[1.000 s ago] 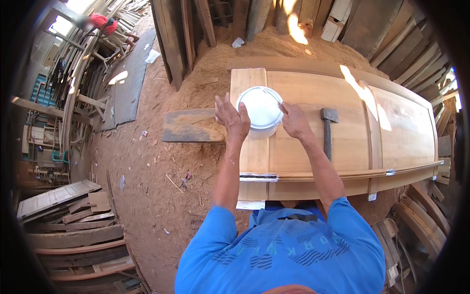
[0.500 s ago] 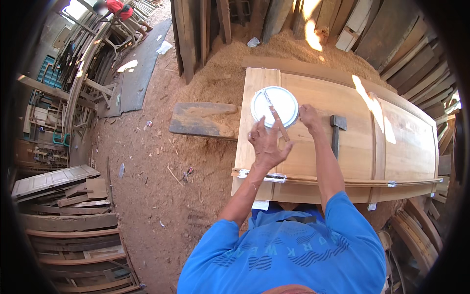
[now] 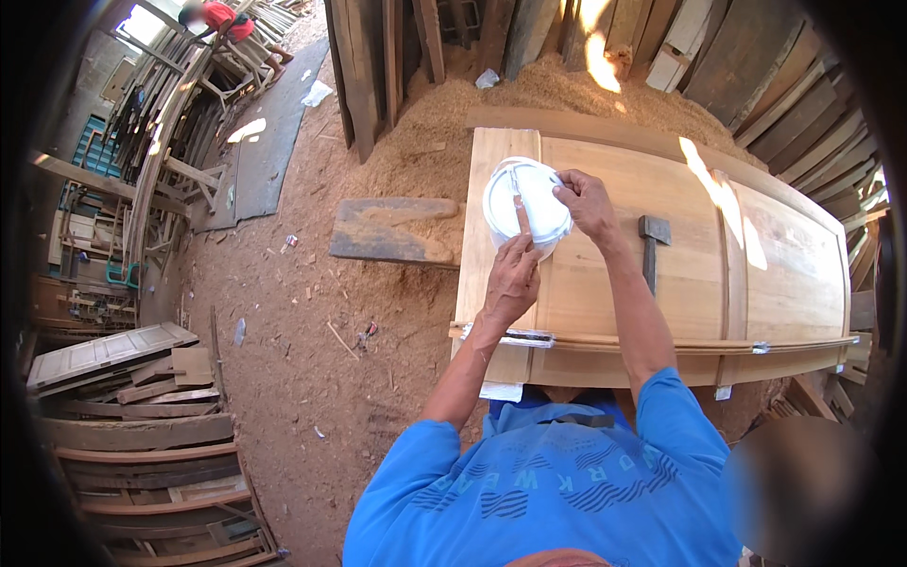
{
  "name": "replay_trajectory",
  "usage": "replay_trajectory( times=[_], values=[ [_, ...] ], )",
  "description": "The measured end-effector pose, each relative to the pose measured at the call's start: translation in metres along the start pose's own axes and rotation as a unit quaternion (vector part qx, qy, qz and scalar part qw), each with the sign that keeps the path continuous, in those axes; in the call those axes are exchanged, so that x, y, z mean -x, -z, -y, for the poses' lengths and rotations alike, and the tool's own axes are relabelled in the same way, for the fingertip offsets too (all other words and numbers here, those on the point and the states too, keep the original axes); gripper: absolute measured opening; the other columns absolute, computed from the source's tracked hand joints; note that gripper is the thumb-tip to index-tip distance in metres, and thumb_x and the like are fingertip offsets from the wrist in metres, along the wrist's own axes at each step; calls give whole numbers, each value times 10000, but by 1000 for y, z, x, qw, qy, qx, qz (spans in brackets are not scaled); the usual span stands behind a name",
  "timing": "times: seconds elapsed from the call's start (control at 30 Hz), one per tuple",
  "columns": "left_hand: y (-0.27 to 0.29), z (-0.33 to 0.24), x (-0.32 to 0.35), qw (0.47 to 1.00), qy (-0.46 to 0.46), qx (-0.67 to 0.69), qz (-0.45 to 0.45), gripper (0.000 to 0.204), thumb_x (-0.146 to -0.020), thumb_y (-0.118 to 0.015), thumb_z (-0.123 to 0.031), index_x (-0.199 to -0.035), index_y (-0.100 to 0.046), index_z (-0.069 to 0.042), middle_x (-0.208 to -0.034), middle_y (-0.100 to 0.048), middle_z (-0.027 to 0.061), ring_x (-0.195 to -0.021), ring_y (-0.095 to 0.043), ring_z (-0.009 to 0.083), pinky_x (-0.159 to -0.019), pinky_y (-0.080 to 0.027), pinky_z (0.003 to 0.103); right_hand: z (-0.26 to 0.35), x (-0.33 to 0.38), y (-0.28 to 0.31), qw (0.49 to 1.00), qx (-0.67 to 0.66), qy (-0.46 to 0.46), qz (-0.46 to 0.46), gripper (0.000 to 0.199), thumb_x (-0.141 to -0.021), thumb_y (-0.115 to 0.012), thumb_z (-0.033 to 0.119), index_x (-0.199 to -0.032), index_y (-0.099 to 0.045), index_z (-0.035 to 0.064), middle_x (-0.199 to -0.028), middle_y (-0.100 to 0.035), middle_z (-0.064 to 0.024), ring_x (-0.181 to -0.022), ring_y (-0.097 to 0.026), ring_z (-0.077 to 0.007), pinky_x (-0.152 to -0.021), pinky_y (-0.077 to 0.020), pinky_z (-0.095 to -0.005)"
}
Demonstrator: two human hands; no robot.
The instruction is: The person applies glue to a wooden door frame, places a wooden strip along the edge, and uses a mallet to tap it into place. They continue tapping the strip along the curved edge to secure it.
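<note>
- We see a round white tub point(image 3: 525, 205) sitting on the far left part of a long pale wooden box point(image 3: 661, 283), near its left end
- Our right hand point(image 3: 588, 204) rests on the tub's right rim, its grip clenched around that edge, fingers curled over the top
- Our left hand point(image 3: 511, 282) sits just near of the tub; its grip pinches a thin stick point(image 3: 519, 214) that stands up over the white lid, and the rest of its fingers are folded in
- The stick's far tip lies over the middle of the lid; we cannot tell whether it touches the lid or hovers just above
- A dark hammer point(image 3: 652, 248) lies on the box to the right of our right hand, near it but apart, head far and handle pointing near
- A grey weathered plank point(image 3: 392, 230) lies on the dirt floor point(image 3: 283, 340) to the left of the box
- A heap of sawdust point(image 3: 529, 90) rises at the far side of the box, against upright boards point(image 3: 378, 57)
- Stacked wooden panels point(image 3: 132, 416) lie at the near left
- A person in a red top point(image 3: 225, 17) is at the far left, well apart from us
</note>
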State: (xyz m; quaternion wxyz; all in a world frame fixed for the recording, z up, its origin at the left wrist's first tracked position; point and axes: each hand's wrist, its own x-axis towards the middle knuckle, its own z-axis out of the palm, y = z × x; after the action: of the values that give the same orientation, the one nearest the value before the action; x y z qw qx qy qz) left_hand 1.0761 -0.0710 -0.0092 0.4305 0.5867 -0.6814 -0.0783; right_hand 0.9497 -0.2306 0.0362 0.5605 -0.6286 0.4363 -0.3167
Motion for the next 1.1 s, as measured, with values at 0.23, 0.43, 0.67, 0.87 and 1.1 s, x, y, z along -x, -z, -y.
replay_trajectory(
  times=[0.23, 0.43, 0.67, 0.87, 1.1],
  values=[
    [19, 13, 5, 996, -10, -74, 52, 351, -686, -615, 56, -1023, -626, -43, -1235, -585, 199, -1174, -474, 376, -1015, -381, 452, 5, 7, -3, 998, -16, -3, 63, 242, -909, -580, 164, -1040, -641, -30, -801, -609, -22, -725, -537, -95, -679, -462, -253],
    [32, 9, 3, 999, 46, 19, -5, 415, -667, -643, -14, -1079, -624, -57, -1277, -572, 189, -1198, -463, 366, -1026, -366, 453, 19, 13, -8, 991, 71, -5, 109, 218, -908, -569, 205, -911, -646, 1, -716, -552, 11, -640, -479, -82, -598, -422, -268],
    [63, 12, 52, 979, 140, 24, -149, 348, -723, -629, -7, -1071, -640, -29, -1300, -549, 207, -1198, -487, 345, -1030, -378, 431, 20, -12, -19, 997, -22, -35, 67, 293, -906, -583, 261, -747, -639, 21, -581, -468, 36, -516, -390, -49, -464, -324, -238],
    [127, -7, 166, 930, 276, -116, -215, 310, -766, -640, -57, -1075, -634, -38, -1303, -550, 193, -1185, -502, 338, -1012, -398, 418, 54, -11, -44, 995, -49, 21, 82, 345, -924, -580, 301, -720, -639, 29, -562, -462, 38, -472, -384, -53, -427, -298, -232],
    [133, -77, 340, 803, 504, -186, -260, 314, -800, -643, -79, -1109, -626, -26, -1287, -564, 183, -1172, -532, 325, -1013, -403, 404, 180, 55, -65, 964, -90, 141, 206, 370, -937, -582, 336, -775, -663, 13, -579, -474, 28, -457, -388, -39, -403, -311, -206]
  ],
)
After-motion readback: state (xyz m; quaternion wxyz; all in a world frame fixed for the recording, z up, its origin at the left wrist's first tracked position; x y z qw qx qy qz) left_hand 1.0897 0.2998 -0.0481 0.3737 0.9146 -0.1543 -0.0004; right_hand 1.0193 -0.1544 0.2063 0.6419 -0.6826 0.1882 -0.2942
